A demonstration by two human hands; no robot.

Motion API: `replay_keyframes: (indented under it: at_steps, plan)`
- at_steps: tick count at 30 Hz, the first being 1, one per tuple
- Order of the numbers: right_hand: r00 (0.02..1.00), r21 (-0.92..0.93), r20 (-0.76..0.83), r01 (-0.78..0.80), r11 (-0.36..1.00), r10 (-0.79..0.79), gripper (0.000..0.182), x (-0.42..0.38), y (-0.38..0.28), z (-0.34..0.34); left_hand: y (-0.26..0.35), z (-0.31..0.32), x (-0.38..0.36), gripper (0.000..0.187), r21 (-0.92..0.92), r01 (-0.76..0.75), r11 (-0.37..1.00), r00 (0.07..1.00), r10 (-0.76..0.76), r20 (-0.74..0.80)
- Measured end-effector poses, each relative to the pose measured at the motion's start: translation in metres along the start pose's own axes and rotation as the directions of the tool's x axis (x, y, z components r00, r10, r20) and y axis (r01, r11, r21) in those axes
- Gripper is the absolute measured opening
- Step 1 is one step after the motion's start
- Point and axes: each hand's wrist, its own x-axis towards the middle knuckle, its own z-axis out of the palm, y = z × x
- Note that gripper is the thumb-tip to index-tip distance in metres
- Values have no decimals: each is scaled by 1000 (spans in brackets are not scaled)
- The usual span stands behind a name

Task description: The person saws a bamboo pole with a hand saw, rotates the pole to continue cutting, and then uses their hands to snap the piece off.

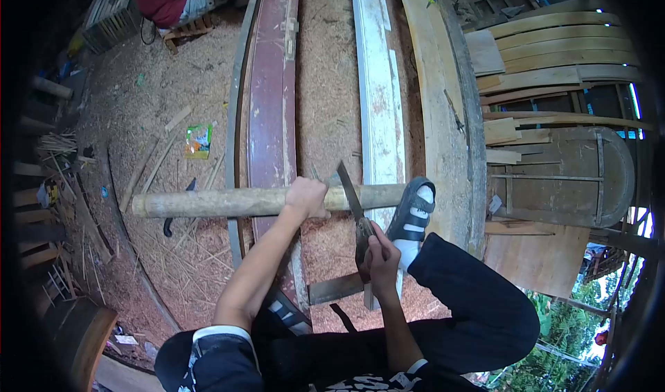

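I log the left hand [307, 197] grasping the pole [208, 203] from above, by the right edge of the maroon board [267, 101]; the pole lies crosswise over that board and the white board [379, 101]. My feed shows the right hand [383, 257] clenched on the saw [357, 208], blade across the pole near the white board's left edge. A sandalled foot [413, 215] covers the pole's right end.

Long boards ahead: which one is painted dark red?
The maroon board, crossed by the pole beside the left hand; the white board and bare-wood plank, both further right, lack its colour.
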Motion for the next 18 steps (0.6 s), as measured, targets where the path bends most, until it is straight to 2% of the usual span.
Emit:
replay_keyframes:
  at_steps: [1,3,4,5,7,8,9,11,14,16,17,18]
  plan:
    - [1000,10,6,18,1000,-18,38,19,10,6,-5,-2,5,59,16,3,1000,1000,-2,-14]
    - [959,-177,-58,264,948,-278,38,51,42,18,-1,11,3,61,4,24,1000,1000,-24,-9]
    - [994,-47,-65,85,995,-88,36,64,32,32,5,12,-2,61,7,22,1000,1000,-22,-8]
    - [993,-39,-47,103,994,-105,36,78,38,36,3,7,-1,62,18,28,999,999,-28,19]
    - [882,-358,-49,422,833,-468,36,96,59,31,1,-1,3,63,23,16,1000,999,-17,51]
    - [982,-151,-23,182,972,-188,38,90,66,17,5,1,-1,62,-8,15,1000,999,-14,35]
    - [982,-155,-27,181,971,-187,38,83,61,13,4,0,-2,62,-23,19,1000,1000,-18,12]
    - [997,19,36,72,997,-73,40,68,48,17,4,6,-5,63,23,9,1000,1000,-9,-5]
    - [997,47,20,76,996,-77,40,58,54,19,9,4,-9,62,29,24,999,999,-23,-23]
    - [996,65,6,89,994,-90,41,51,60,20,7,16,-12,58,21,-23,1000,994,25,-108]
    - [996,72,10,83,994,-84,41,48,63,20,5,23,-14,58,26,-17,1000,995,20,-101]
    - [996,85,-3,87,993,-87,42,44,64,20,6,28,-16,55,52,-56,997,982,65,-175]
